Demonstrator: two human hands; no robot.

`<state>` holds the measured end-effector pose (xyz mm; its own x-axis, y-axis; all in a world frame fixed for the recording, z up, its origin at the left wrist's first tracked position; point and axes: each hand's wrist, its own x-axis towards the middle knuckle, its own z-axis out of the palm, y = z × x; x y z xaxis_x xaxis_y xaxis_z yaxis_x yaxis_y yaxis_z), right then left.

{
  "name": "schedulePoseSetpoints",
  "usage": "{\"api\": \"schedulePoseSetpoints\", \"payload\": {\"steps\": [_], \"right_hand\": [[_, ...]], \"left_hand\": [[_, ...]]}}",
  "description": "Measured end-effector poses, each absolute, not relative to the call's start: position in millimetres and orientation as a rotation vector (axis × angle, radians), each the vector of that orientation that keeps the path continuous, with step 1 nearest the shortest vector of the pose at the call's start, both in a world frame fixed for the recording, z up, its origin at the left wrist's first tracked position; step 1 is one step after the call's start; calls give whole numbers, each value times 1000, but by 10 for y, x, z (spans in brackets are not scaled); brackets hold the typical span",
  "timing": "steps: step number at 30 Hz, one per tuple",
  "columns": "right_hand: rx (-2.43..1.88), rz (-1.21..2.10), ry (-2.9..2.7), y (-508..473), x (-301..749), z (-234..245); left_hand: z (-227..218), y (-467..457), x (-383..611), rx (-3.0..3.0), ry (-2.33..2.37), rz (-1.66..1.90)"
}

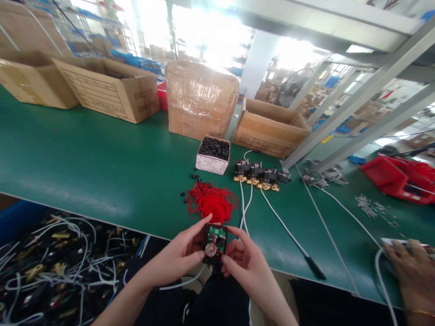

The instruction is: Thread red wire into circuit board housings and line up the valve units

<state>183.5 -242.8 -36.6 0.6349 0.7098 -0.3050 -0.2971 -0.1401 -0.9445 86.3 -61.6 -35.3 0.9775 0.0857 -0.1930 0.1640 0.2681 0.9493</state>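
Note:
Between my two hands, at the table's front edge, is a small black housing (215, 242) with a green circuit board, red wires and a round metal disc inside. My left hand (185, 251) grips its left side, thumb low and index finger at the top. On its right side, my right hand (243, 256) pinches it with thumb and index finger, the other fingers curled. A white cable (183, 284) runs below the housing. Just beyond my fingertips lies a pile of red rubber rings (214, 201). Small black parts (194, 176) are scattered near it.
A small box of black parts (213, 154) stands behind the pile. To its right are several valve units with brass fittings (256, 174) and white cables. Cardboard boxes (204, 99) line the back. A full bin (61, 267) is at left; another person's hand (408, 267) is at right.

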Motion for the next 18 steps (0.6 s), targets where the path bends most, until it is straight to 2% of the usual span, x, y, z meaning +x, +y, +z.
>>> {"api": "schedulePoseSetpoints", "payload": {"steps": [8, 18], "right_hand": [[-1593, 864, -416, -2402, 1815, -343], [-1392, 962, -370, -2476, 1898, -363]], "left_hand": [[-357, -716, 892, 1307, 267, -44], [-409, -671, 881, 1197, 219, -77]]}}
